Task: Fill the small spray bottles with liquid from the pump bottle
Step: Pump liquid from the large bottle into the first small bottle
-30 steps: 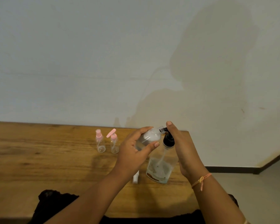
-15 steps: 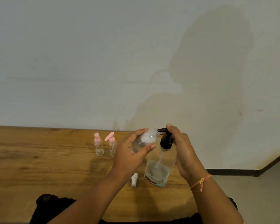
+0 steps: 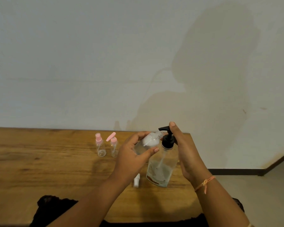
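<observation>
Spray bottle (image 3: 147, 143) in left hand (image 3: 129, 159)

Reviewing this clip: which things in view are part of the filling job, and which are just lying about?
In the job:
pump bottle, right hand on its pump;
small bottle, open, held by the left hand near the spout;
pink-capped spray bottles standing on the table;
white cap lying by the pump bottle.

Lying about:
dark cloth at the near table edge.
</observation>
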The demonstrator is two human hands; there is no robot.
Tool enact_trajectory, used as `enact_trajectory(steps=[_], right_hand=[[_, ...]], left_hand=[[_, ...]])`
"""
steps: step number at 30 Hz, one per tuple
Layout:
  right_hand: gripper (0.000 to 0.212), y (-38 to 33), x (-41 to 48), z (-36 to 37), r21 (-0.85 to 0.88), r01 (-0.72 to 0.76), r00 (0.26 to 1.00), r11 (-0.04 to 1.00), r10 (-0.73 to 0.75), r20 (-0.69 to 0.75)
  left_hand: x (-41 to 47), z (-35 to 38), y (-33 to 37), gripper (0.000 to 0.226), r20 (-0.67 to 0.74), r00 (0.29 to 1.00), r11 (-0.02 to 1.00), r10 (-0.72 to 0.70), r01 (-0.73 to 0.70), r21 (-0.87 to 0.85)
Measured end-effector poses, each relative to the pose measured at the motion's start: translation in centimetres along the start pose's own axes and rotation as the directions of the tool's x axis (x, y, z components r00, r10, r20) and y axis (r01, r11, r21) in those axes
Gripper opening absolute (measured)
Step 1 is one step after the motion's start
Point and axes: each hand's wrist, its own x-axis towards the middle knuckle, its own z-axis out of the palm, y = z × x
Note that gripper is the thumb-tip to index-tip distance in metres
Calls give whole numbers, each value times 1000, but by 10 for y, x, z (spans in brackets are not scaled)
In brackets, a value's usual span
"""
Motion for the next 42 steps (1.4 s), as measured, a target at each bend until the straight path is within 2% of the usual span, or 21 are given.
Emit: enact_trajectory(steps=[12, 14, 18, 20, 27, 30, 38, 40, 42], right_hand=[[32, 4, 1, 2, 42, 10, 999, 999, -8, -45], [35, 4, 1, 2, 39, 23, 999, 999, -21, -36], [59, 4, 1, 2, 30, 38, 999, 999, -37, -18], [61, 5, 2, 2, 12, 46, 999, 999, -46, -3], [34, 3, 2, 1, 46, 3, 1000, 999, -3, -18], [30, 3, 2, 2, 48, -8, 1000, 999, 10, -26], [59, 2, 1, 1, 25, 20, 1000, 999, -20, -8], [59, 2, 2, 1, 27, 15, 1000, 1000, -15, -5], [50, 1, 2, 1, 44, 7, 1000, 999, -7, 1]], left_hand=[[2, -1, 0, 40, -28, 1000, 1000, 13, -13, 11], [1, -1, 0, 40, -34, 999, 1000, 20, -19, 10], [1, -1, 0, 40, -31, 999, 1000, 22, -22, 11], [0, -1, 0, 40, -32, 999, 1000, 23, -23, 9], [1, -3, 1, 39, -43, 999, 1000, 18, -17, 11], [0, -3, -1, 39, -32, 999, 999, 18, -17, 31], [-2, -3, 2, 38, -38, 999, 999, 12, -11, 36], [-2, -4, 3, 38, -48, 999, 999, 13, -11, 37], [-2, -4, 4, 38, -54, 998, 1000, 8, -6, 26]])
